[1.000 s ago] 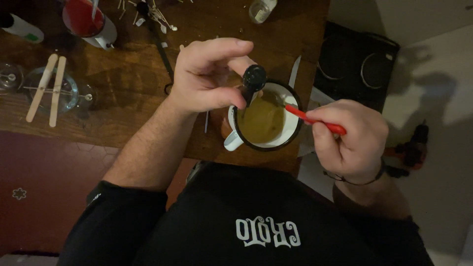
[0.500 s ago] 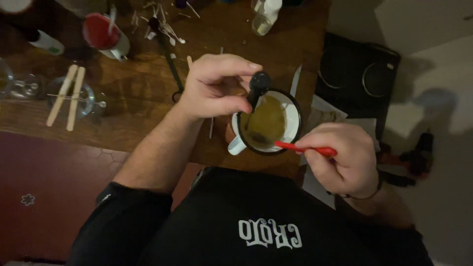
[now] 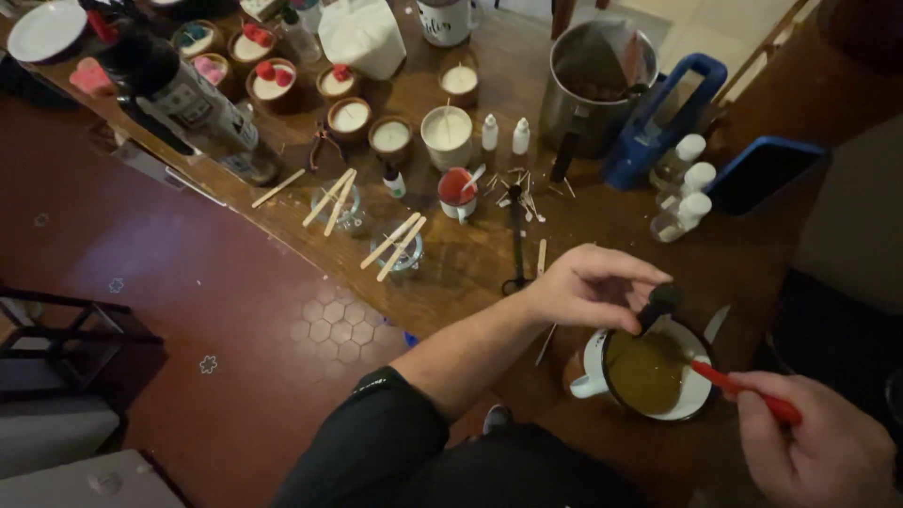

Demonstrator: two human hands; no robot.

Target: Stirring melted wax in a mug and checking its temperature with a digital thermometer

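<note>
White enamel, dark at the rim, is what the round mug is made of; it is sitting near the front edge of the long brown wooden table, filled with an opaque olive-yellow liquid, its handle pointing toward the person's left. The left hand is hovering over the mug's far rim, thumb and fingertips pressed together around the top of a small black dropper that is hanging tilted above the liquid. The right hand is curling closed around the handle of a thin red stirring tool, whose far end is dipping into the liquid at the mug's right side. A flat silver blade is lying on the table just beyond the mug.

Farther back, two clear glass cups are each carrying a pair of pale wooden sticks laid across the rim. A small white cup holding something red is standing near scattered short wicks. Behind it, several round candles in brown and white pots are crowding the far side, beside a large grey metal pitcher, two white squeeze bottles, clear white-capped bottles and a blue-cased phone.
</note>
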